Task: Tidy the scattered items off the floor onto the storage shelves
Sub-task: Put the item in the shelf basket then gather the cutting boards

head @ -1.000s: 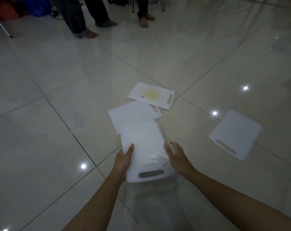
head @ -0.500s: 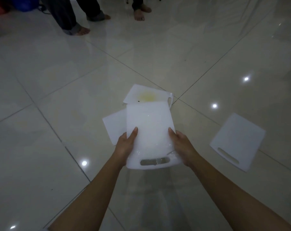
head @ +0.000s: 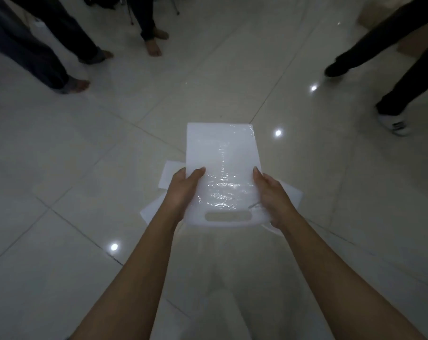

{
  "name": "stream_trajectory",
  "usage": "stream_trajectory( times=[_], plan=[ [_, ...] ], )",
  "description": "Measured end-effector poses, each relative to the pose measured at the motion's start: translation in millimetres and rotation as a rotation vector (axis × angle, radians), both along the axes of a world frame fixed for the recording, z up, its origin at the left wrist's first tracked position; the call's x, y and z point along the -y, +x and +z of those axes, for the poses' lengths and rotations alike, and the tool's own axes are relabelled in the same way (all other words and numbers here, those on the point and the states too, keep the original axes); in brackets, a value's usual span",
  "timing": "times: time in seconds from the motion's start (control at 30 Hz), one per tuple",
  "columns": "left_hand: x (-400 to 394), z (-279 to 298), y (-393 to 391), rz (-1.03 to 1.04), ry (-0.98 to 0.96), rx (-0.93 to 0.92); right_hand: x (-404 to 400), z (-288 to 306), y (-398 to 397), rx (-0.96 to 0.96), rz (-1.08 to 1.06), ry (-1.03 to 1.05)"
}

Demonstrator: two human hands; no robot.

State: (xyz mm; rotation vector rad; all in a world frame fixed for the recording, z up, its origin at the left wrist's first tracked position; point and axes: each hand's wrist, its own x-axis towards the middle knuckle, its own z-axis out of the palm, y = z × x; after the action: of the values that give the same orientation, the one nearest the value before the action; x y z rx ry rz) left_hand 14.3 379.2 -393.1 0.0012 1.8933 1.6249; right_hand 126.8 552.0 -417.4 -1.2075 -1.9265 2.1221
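A white plastic-wrapped cutting board point(head: 222, 168) with a slot handle at its near end is lifted above the floor. My left hand point(head: 183, 190) grips its left edge, thumb on top. My right hand point(head: 272, 192) grips its right edge the same way. Below it, other white cutting boards lie on the tiles, mostly hidden: one corner point(head: 170, 176) shows to the left, an edge point(head: 149, 212) lower left, and another board point(head: 292, 195) peeks out on the right.
Glossy beige floor tiles point(head: 85, 148) spread all around. Barefoot legs in dark trousers point(head: 68, 77) stand at the upper left, another bare foot point(head: 154, 47) at top centre. A person in dark trousers and a white shoe point(head: 392, 123) steps at the right.
I have raised the wrapped board higher off the floor, and the view has shifted so the boards on the floor now sit under it. A walking person has appeared at the right.
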Motion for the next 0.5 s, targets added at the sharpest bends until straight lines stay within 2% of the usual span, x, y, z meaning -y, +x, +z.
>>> stream_trajectory(
  times=[0.3,0.4,0.5],
  plan=[
    [-74,290,56,-0.289,0.023,-0.062,-35,293,100,-0.094,-0.276,0.035],
    [-102,365,88,-0.399,0.032,-0.116,-46,370,148,-0.167,-0.402,0.053],
    [-130,420,126,-0.485,0.076,-0.089,-57,432,199,-0.19,-0.536,0.063]
  ],
)
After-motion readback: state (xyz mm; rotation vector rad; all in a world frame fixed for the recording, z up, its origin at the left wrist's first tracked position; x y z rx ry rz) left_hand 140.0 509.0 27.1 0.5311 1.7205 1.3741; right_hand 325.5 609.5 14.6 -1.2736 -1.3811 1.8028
